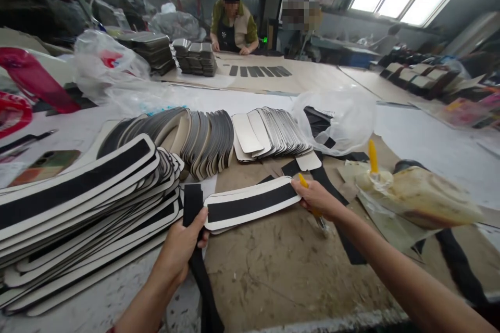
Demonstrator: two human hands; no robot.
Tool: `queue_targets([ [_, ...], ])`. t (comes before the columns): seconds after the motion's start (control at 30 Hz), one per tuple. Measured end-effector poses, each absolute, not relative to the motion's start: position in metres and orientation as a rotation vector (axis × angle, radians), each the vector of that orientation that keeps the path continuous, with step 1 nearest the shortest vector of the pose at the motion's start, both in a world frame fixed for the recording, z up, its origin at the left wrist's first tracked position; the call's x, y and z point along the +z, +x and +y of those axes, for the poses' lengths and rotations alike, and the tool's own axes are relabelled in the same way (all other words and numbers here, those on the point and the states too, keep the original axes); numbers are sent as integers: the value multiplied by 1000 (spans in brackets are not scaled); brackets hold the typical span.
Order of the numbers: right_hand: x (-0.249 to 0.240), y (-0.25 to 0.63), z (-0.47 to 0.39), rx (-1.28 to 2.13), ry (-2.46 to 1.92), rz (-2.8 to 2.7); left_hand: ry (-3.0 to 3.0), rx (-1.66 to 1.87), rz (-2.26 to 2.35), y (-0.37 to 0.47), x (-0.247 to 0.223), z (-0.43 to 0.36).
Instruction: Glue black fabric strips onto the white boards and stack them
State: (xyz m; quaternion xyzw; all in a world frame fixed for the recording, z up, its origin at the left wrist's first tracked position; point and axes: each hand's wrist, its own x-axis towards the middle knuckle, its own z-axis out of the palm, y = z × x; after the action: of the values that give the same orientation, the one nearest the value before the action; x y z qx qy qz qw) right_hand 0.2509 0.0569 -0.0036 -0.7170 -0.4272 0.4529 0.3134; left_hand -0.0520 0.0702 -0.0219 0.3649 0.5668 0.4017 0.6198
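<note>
A long, slightly curved white panel (269, 187) with a black band (250, 203) along its middle is held level between my hands. My left hand (182, 244) is closed on its left end and on a loose black strip (194, 197), which hangs down past the fingers. My right hand (318, 197) pinches the panel's right end. The same hand also holds a yellow-handled tool (303, 181), its tip pointing down and blurred; it looks like a brush. Left of my left hand lies a tall stack of similar banded panels (78, 187).
Behind the panel stand rows of grey curved pieces (211, 140) and white pieces (273, 130). A plastic bag (347, 119) holds black material. At right, a yellowish plastic-wrapped container (425, 197) sits near an upright yellow handle (373, 156). Another person (234, 26) works across the table.
</note>
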Motion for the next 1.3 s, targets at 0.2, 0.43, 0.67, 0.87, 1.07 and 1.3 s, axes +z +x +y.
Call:
queue_targets([
  [0.2, -14, 262, 56, 1248, -1880, -1140, 846, 914, 1284, -52, -22, 70],
  [0.43, -13, 261, 59, 1223, -1900, -1263, 803, 923, 1283, -53, -23, 69],
  [0.67, -12, 265, 66, 971, -2106, -1455, 808, 939, 1341, -53, -19, 69],
  [0.87, -7, 270, 67, 619, -2249, -1650, 831, 955, 1409, -65, -24, 65],
  [1.07, 18, 266, 49, 345, -2250, -1776, 766, 948, 1418, -69, -4, 40],
  [1.3, 45, 184, 20, -272, -1593, -2452, 844, 692, 1140, -25, 19, 15],
])
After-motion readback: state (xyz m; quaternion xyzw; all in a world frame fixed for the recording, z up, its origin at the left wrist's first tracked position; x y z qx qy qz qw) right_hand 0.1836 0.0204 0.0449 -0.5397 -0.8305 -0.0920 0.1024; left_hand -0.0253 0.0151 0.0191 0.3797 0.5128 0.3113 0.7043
